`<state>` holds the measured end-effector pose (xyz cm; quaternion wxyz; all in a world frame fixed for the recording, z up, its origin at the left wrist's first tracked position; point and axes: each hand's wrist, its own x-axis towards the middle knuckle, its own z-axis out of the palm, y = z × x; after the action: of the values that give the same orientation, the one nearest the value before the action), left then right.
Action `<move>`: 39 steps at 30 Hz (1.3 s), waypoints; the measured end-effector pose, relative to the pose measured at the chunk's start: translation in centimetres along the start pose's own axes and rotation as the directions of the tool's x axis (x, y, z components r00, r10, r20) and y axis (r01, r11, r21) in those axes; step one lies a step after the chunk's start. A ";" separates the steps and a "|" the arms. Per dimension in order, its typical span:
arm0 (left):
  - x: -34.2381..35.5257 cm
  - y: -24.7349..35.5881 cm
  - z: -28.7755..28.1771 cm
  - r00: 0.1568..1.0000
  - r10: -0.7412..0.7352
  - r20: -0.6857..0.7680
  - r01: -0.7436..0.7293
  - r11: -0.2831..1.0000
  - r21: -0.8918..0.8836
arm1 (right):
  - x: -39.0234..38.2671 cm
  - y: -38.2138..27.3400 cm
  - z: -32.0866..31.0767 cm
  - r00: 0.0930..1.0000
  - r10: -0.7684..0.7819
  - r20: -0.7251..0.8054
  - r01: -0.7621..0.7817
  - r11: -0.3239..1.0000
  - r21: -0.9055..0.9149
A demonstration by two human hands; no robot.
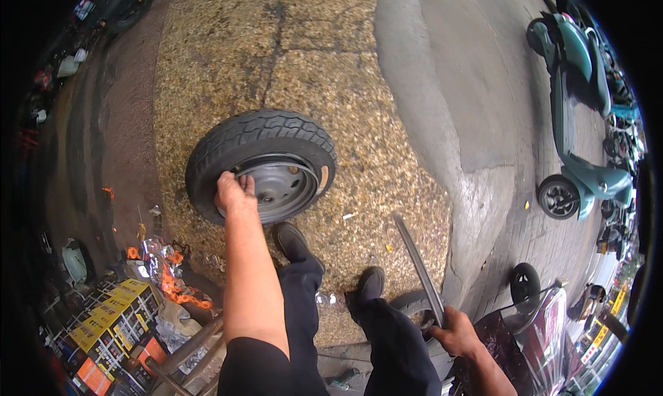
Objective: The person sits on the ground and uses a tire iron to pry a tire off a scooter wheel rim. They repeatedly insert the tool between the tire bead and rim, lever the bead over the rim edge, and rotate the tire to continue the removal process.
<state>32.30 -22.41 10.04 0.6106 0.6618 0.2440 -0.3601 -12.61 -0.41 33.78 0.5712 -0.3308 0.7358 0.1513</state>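
A black scooter-sized tyre (261,128) with a grey metal wheel rim (285,199) set in it leans tilted on the pebbled ground in front of my feet. My left hand (235,193) is closed at the wheel's near left side, its fingers curled over the edge where tyre and rim meet. A small orange-brown patch shows on the tyre's right sidewall. Out to the lower right, my right hand (457,334) is wrapped round the lower end of a long flat tyre lever (419,265). The lever points up and away, apart from the wheel.
A teal scooter (566,113) stands at the right. Another tyre (412,303) lies partly hidden behind my right leg, near a dark red vehicle (494,351). Stacked yellow-and-black boxes (110,316) and orange scraps (173,278) are at the lower left.
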 end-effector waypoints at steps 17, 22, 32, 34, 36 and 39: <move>13.5 -0.3 17.0 0.957 -0.035 -0.286 0.103 0.968 0.228 | 8.7 -9.0 -7.6 0.974 0.161 -0.162 -0.159 0.987 0.026; 17.1 -1.8 19.2 0.912 -0.050 -0.408 0.169 0.950 0.261 | 13.3 -14.7 -11.7 0.988 0.126 -0.087 -0.132 0.989 -0.064; 7.3 6.4 14.2 0.969 -0.005 -0.246 0.141 0.831 0.538 | 9.8 -27.8 -17.6 0.997 0.030 -0.070 -0.051 0.942 -0.331; 3.9 10.1 12.6 0.978 -0.052 -0.201 0.169 0.766 0.620 | 8.2 -30.6 -18.1 0.998 0.043 -0.049 -0.058 0.925 -0.376; 1.1 13.8 11.3 0.972 -0.187 -0.143 0.234 0.832 0.503 | 7.1 -34.0 -17.2 1.000 0.002 -0.021 -0.010 0.920 -0.392; -1.5 19.6 9.7 0.983 -0.184 0.004 0.161 0.869 0.468 | 5.2 -39.8 -14.9 0.978 -0.200 0.065 0.209 0.912 -0.353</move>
<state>44.62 -34.48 23.64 0.4049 0.7556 0.1938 -0.4772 2.00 -40.27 39.57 0.5239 -0.5023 0.6495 0.2267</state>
